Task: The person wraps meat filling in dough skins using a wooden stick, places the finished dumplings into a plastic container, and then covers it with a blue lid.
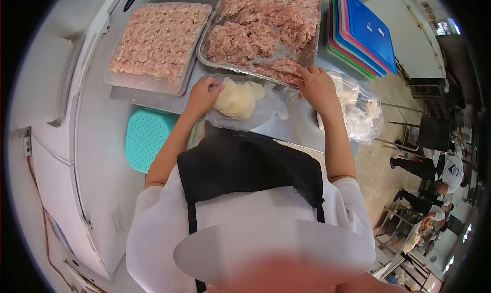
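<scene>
My left hand [205,94] is closed, with its curled fingers against the left edge of a pile of pale, thin dough wrappers [236,99]. The wrappers lie on a clear plastic sheet [273,111] at the table's near edge. At the near right corner of a large metal tray [225,66], my right hand [318,87] has its fingers pressed together beside the meat; a thin tool may be in them, but I cannot make it out. Ground raw meat [271,9] fills much of the tray, with a scraped patch in its near part.
A plastic container [158,45] with rows of filled dumplings stands left of the tray. Coloured lids [365,29] are stacked at the right. A clear bag [358,109] with pale pieces sits by my right forearm. A turquoise basket [147,139] is below left. People work far right.
</scene>
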Available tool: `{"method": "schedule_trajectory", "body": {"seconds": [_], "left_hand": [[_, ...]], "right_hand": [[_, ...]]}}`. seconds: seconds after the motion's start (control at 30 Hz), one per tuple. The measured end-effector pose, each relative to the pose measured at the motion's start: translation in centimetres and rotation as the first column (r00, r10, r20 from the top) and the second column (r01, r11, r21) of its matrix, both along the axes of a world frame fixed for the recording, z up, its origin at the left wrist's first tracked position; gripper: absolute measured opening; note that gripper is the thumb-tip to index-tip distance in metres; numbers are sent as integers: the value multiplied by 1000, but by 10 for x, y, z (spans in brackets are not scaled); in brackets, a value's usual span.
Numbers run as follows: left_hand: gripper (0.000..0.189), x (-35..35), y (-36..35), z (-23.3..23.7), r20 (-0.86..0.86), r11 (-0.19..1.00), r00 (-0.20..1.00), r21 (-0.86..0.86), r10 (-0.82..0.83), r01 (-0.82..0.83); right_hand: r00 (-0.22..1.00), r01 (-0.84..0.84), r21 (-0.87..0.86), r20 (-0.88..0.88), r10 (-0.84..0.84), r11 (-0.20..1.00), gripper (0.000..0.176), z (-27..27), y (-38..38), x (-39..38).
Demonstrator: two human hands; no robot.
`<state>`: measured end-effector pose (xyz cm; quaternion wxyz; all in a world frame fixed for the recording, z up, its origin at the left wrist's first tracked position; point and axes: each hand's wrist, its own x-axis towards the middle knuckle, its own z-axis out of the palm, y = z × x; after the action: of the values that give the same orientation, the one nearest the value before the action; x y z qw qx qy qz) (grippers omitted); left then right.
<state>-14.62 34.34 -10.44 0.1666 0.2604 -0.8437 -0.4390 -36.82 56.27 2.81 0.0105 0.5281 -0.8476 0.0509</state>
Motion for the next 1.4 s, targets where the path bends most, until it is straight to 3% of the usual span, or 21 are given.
{"method": "schedule_trajectory", "body": {"seconds": [0.07,0.17,0.27,0.37,0.47,0.57,0.67,0.77,0.87,1.03,1.17,1.37,1.4], "left_hand": [[26,5,-5,15,1,998,1000,-55,9,-9],[25,8,9,46,-107,974,979,-164,-173,154],[24,-2,30,52,-116,808,822,-303,-558,506],[24,-9,34,43,-80,829,844,-259,-530,496],[25,-3,34,40,-27,872,898,-252,-439,419],[24,-1,33,46,47,878,903,-220,-426,425],[25,-4,30,45,-7,857,905,-326,-425,399],[25,-5,32,56,-55,798,907,-499,-417,337],[26,-4,30,53,-36,810,870,-384,-492,442],[23,-3,29,47,8,773,864,-443,-504,455],[16,-7,32,52,-104,790,861,-463,-498,401],[10,-12,34,69,-180,855,895,-420,-408,305],[11,-14,35,72,-182,908,920,-313,-347,280]], "right_hand": [[997,29,136,68,-38,990,18,-18,5,-9],[999,-43,24,30,43,999,16,-32,-2,-2],[992,-119,22,-40,120,993,16,-24,-22,4],[989,-83,157,-105,100,984,16,-3,-18,-12],[994,-42,224,-93,64,974,16,60,-10,-1],[984,-121,299,-92,155,946,17,33,-3,-12],[990,-108,193,-64,122,975,18,-13,-16,-33],[980,-54,78,-185,67,996,19,-32,-24,-63],[963,-47,118,-259,76,992,18,-8,-33,-68],[950,-90,259,-269,162,962,16,51,-2,-36],[892,-105,374,-374,254,921,17,13,17,-55],[928,-143,133,-326,179,981,29,-17,18,-86],[931,-122,117,-330,154,986,29,-19,16,-89]]}}
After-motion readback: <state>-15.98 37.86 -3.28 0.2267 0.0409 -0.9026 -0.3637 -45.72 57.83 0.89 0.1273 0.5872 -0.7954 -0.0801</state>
